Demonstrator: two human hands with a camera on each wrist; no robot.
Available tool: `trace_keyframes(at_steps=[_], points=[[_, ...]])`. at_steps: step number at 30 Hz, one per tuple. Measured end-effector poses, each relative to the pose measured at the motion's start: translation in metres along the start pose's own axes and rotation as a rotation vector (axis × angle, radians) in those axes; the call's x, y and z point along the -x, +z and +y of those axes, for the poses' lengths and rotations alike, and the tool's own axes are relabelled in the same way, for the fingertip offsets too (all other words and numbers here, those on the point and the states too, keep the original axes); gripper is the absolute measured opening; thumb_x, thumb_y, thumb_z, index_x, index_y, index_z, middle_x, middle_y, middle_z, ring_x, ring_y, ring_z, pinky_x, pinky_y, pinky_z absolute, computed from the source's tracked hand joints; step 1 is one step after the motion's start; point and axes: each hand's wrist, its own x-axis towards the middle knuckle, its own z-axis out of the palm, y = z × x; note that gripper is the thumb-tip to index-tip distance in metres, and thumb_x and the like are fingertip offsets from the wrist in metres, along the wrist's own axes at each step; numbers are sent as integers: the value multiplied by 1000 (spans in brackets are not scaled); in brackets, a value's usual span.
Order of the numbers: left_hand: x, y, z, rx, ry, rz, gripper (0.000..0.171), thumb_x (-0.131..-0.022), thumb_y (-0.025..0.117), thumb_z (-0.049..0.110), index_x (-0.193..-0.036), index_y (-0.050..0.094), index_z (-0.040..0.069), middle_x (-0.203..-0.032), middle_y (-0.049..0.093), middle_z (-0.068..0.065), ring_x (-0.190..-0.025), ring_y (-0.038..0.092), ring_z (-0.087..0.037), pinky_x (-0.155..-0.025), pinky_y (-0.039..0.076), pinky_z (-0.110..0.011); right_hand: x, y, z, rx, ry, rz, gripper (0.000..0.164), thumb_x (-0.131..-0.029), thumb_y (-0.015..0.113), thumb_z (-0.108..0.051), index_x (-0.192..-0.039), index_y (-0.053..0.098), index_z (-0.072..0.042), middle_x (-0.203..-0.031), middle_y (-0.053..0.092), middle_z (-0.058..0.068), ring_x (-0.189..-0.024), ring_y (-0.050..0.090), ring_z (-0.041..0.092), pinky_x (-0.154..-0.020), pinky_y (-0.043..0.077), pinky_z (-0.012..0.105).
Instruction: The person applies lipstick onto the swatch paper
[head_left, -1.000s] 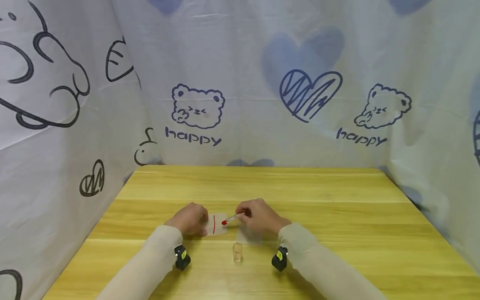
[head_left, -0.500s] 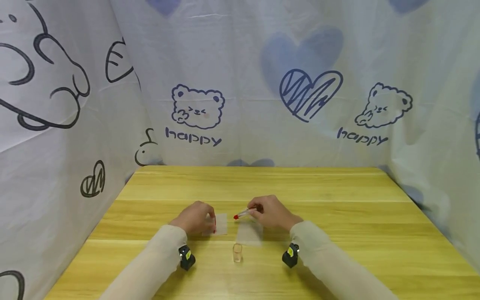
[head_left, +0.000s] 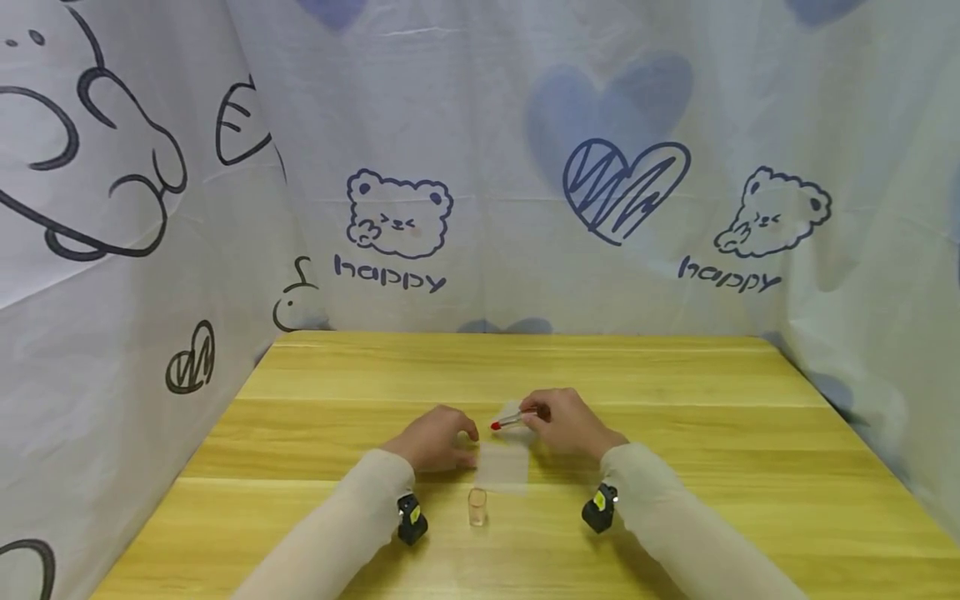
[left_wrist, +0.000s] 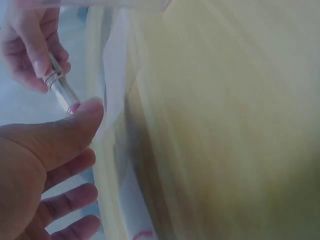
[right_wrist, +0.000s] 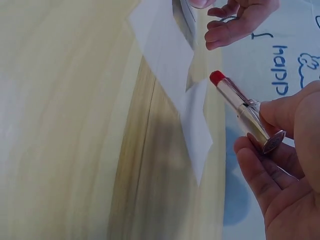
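Observation:
In the head view my right hand [head_left: 570, 423] holds a lipstick [head_left: 508, 421] with its red tip bared and pointing left. The right wrist view shows the thumb and fingers pinching the base of its shiny case. My left hand [head_left: 438, 437] is left of a white paper square [head_left: 504, 467], its fingertips near the paper's left edge. Nothing shows between thumb and fingers in the left wrist view. A second paper [head_left: 512, 432] lies behind, partly under the lipstick. At the bottom of the left wrist view, a paper [left_wrist: 136, 210] carries a red mark; the left hand hides it in the head view.
A small clear cap [head_left: 477, 507] stands on the wooden table [head_left: 675, 467] in front of the papers. A printed white curtain [head_left: 495, 275] hangs around the table's back and sides.
Both hands have moved right. The left hand has passed over the red-marked paper to the middle paper's edge. The lipstick has travelled right with the right hand, and a paper behind has come into view.

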Motion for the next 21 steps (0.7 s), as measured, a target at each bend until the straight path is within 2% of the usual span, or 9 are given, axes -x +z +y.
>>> trace_keyframes(at_steps=[4, 8, 12, 17, 21], points=[[-9, 6, 4, -19, 60, -10, 28, -81, 81, 27, -102, 74, 9, -107, 69, -2, -105, 61, -22, -93, 47, -36, 1, 3, 6, -33, 102, 44, 11, -94, 65, -12, -102, 70, -5, -90, 67, -1, -77, 58, 10, -71, 50, 29], [-15, 10, 8, -16, 94, -34, 25, -80, 82, 26, -99, 75, 11, -103, 70, 1, -101, 62, -19, -92, 47, -34, 1, 9, 13, -114, 202, 124, 8, -93, 65, -9, -99, 69, -5, -89, 66, 0, -78, 59, 14, -71, 50, 32], [-17, 12, 9, -46, 121, -66, 23, -78, 83, 27, -96, 76, 13, -98, 70, 5, -97, 60, -17, -89, 47, -32, -1, 18, 17, -155, 268, 166, 7, -94, 64, -9, -98, 69, -6, -90, 66, 1, -83, 61, 17, -75, 51, 36], [-18, 14, 11, -83, 85, -93, 24, -78, 83, 30, -95, 76, 15, -98, 69, 7, -97, 58, -16, -87, 48, -30, 0, 25, 23, -126, 287, 162, 7, -94, 63, -9, -98, 68, -7, -91, 66, 1, -86, 61, 19, -78, 51, 39], [-17, 12, 12, -73, 32, -94, 27, -79, 82, 31, -99, 76, 14, -102, 69, 5, -100, 59, -17, -88, 48, -32, 3, 23, 28, -104, 290, 173, 8, -94, 63, -10, -99, 68, -6, -92, 67, 2, -86, 62, 20, -79, 51, 40]])
